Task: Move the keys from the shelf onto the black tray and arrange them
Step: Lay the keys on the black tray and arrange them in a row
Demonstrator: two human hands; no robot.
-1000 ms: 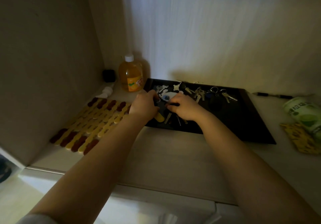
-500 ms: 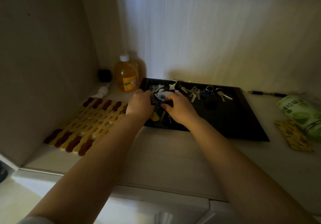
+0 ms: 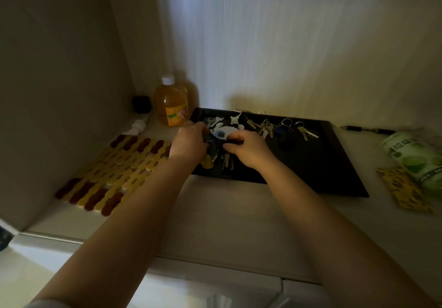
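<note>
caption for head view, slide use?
Both hands, left hand and right hand, sort keys on the black tray.

- both bare forearms reach forward, converging
- left hand [image 3: 189,142] curled, knuckles up, fingers closed on something small
- right hand [image 3: 248,148] curled too, fingertips pinching toward left

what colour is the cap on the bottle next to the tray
White, on the orange bottle left of the black tray; head view shows it.
</note>
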